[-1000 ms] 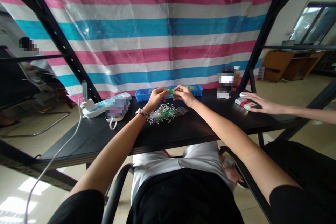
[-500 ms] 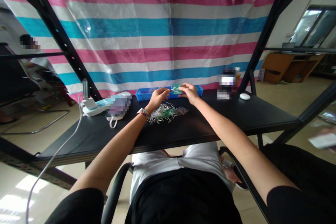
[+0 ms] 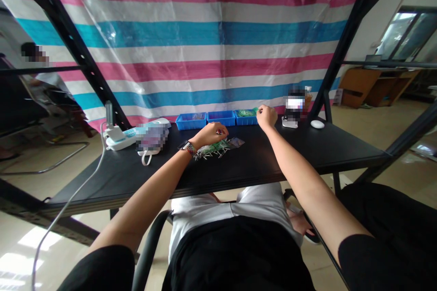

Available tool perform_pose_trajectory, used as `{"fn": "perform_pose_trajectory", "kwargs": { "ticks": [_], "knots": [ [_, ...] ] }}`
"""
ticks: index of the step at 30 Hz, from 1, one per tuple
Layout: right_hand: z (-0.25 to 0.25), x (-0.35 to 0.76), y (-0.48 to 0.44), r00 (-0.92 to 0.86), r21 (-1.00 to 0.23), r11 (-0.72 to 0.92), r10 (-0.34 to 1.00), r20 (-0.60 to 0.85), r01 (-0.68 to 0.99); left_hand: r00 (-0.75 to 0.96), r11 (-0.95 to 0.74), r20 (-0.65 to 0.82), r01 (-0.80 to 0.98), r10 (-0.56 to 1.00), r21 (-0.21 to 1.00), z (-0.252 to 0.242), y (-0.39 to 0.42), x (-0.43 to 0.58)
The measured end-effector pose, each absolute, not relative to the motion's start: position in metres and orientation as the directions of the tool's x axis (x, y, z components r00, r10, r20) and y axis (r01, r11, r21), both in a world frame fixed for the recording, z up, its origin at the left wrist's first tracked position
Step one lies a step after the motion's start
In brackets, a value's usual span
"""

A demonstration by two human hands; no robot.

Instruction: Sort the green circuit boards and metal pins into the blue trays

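Observation:
My left hand (image 3: 210, 133) hovers with curled fingers above the near side of the blue bins; anything inside its grip is hidden. Beneath it lies a pile of small silvery pins (image 3: 215, 153) mixed with green pieces, and a clear plastic bag (image 3: 236, 143) pokes out to the right. My right hand (image 3: 268, 117) is at the right end of the row of blue bins, its fingers closed at the edge of a green-tinted plastic bag (image 3: 246, 112). That bag lies in the right blue bin (image 3: 246, 121). Clear plastic shows in the left blue bin (image 3: 191, 123), beside the middle blue bin (image 3: 221, 121).
A power strip (image 3: 118, 143) with a plugged-in charger and a blurred pouch-like item (image 3: 152, 138) lie on the left of the black table (image 3: 252, 168). A blurred device (image 3: 293, 107) and a white oval object (image 3: 317, 124) stand right. Another person sits far left.
My right hand has moved right with the green bag, from the middle to the right bin. My left hand has come down and nearer, over the pile.

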State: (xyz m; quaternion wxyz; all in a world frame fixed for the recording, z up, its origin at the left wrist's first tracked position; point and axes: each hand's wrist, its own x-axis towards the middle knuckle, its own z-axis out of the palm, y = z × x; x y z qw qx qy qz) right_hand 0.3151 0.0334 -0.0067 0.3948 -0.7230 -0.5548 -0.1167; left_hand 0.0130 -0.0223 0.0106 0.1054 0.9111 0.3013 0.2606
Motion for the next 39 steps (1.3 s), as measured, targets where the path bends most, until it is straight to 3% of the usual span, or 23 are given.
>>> {"fn": "perform_pose_trajectory", "kwargs": {
  "ticks": [6, 11, 18, 23, 28, 30, 33, 36, 39],
  "knots": [
    [-0.005, 0.319, 0.034, 0.358, -0.415, -0.094, 0.695, 0.624, 0.905, 0.749, -0.833, 0.378, 0.427, 0.544, 0.352, 0.009, -0.026, 0.016],
    [-0.007, 0.316, 0.033, 0.353, -0.383, -0.135, 0.729, 0.586, 0.914, 0.776, -0.860, 0.376, 0.428, 0.507, 0.277, 0.001, -0.029, 0.024],
    [-0.011, 0.312, 0.036, 0.285, -0.351, -0.054, 0.705, 0.650, 0.935, 0.792, -0.878, 0.378, 0.433, 0.479, 0.205, -0.007, -0.029, 0.034],
    [-0.010, 0.307, 0.033, 0.309, -0.420, 0.022, 0.644, 0.700, 0.907, 0.767, -0.888, 0.448, 0.389, 0.460, 0.246, -0.006, -0.030, 0.035],
    [-0.001, 0.291, 0.025, 0.212, -0.427, 0.228, 0.612, 0.762, 0.875, 0.647, -0.848, 0.548, 0.389, 0.530, 0.360, -0.002, -0.029, 0.035],
    [0.004, 0.280, 0.019, 0.157, -0.478, 0.359, 0.645, 0.748, 0.802, 0.551, -0.797, 0.576, 0.402, 0.604, 0.451, -0.001, -0.026, 0.034],
    [0.011, 0.259, 0.010, 0.077, -0.705, 0.491, 0.791, 0.606, 0.511, 0.382, -0.696, 0.582, 0.376, 0.718, 0.612, 0.003, -0.020, 0.031],
    [0.011, 0.240, 0.001, -0.135, -0.896, 0.421, 0.905, 0.404, 0.139, 0.246, -0.590, 0.538, 0.273, 0.807, 0.760, 0.008, -0.017, 0.027],
    [0.007, 0.227, -0.005, -0.249, -0.932, 0.359, 0.900, 0.358, -0.045, 0.197, -0.520, 0.488, 0.176, 0.850, 0.836, 0.013, -0.019, 0.026]
  ]
}}
